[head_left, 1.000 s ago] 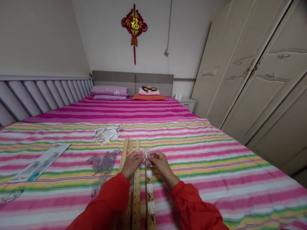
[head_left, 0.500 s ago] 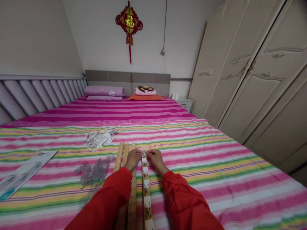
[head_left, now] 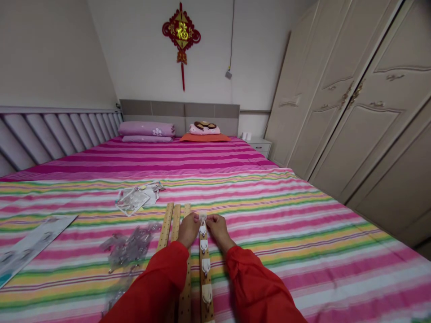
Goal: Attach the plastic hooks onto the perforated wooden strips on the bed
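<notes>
My left hand (head_left: 188, 229) and my right hand (head_left: 218, 229) meet at the far end of a perforated wooden strip (head_left: 203, 279). Their fingers pinch a small white adhesive hook (head_left: 202, 216) from both sides, at the strip's tip. Several white hooks, one of them a stick-on hook (head_left: 206, 266) midway down, sit in a row along the same strip towards me. Left of it lie more perforated strips, including a wooden strip (head_left: 165, 228) partly covered by my left sleeve.
Clear plastic-wrapped hooks (head_left: 129, 246) lie in a pile to the left, with crumpled packaging (head_left: 138, 197) beyond. A flat white hook package (head_left: 35, 244) rests at far left on the striped bedspread (head_left: 303, 242). Pillows and a folded blanket sit by the headboard (head_left: 212, 117).
The view has tilted slightly, so things on the bed appear a little lower. The fingers stay at the strip's far end, and the white hook between them now shows flatter against the strip.
</notes>
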A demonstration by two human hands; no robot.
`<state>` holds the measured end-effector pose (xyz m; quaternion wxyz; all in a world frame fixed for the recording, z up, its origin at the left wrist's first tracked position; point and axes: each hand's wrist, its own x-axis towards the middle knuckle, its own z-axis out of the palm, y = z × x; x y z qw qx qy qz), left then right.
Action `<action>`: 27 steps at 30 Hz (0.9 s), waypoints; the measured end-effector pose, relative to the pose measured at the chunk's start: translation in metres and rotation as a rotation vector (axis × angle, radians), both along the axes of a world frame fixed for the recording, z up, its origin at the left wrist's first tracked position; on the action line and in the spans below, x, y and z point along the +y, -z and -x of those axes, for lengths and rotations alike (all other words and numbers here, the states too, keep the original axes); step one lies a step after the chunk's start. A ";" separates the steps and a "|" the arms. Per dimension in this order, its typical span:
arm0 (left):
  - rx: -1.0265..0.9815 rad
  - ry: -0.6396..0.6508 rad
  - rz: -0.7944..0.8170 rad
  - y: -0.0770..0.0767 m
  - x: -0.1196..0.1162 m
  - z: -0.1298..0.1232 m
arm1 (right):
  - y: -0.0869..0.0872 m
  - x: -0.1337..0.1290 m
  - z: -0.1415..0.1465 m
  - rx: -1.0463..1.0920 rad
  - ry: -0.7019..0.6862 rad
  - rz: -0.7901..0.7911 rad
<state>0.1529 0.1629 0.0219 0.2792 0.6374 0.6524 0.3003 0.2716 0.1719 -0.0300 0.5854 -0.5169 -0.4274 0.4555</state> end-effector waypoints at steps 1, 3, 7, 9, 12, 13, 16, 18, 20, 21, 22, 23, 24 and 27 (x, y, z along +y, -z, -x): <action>0.024 0.002 0.001 0.001 0.000 -0.001 | 0.001 0.000 0.001 -0.001 0.001 0.000; 0.073 0.004 -0.001 0.003 0.001 -0.001 | 0.003 0.000 0.002 -0.005 0.006 0.002; 0.088 -0.025 -0.003 0.008 0.003 -0.002 | 0.008 0.001 0.001 -0.021 0.022 0.007; 0.092 -0.020 -0.012 0.009 0.003 -0.001 | 0.010 0.002 0.000 -0.044 0.015 0.005; 0.132 0.017 -0.035 0.007 0.003 0.000 | 0.012 0.003 -0.003 -0.147 -0.034 -0.013; 0.151 0.028 -0.034 0.006 0.003 0.000 | 0.012 0.004 -0.004 -0.182 -0.052 -0.018; 0.235 0.074 0.022 0.002 0.004 -0.001 | 0.013 0.008 -0.004 -0.226 -0.083 -0.014; 0.271 0.109 0.071 -0.001 0.005 -0.002 | 0.015 0.010 -0.003 -0.234 -0.097 -0.005; 0.276 0.119 0.104 -0.002 0.007 -0.003 | 0.018 0.013 -0.003 -0.243 -0.113 0.009; 0.274 0.116 0.115 -0.002 0.007 -0.004 | 0.020 0.015 -0.002 -0.246 -0.120 0.018; 0.274 0.110 0.126 -0.002 0.008 -0.004 | 0.022 0.017 -0.002 -0.248 -0.126 0.027; 0.274 0.103 0.135 -0.002 0.009 -0.004 | 0.024 0.018 -0.002 -0.251 -0.130 0.035; 0.274 0.097 0.141 -0.001 0.010 -0.004 | 0.026 0.020 -0.002 -0.255 -0.131 0.042; 0.263 0.085 0.148 0.001 0.010 -0.003 | 0.030 0.022 -0.001 -0.279 -0.125 0.039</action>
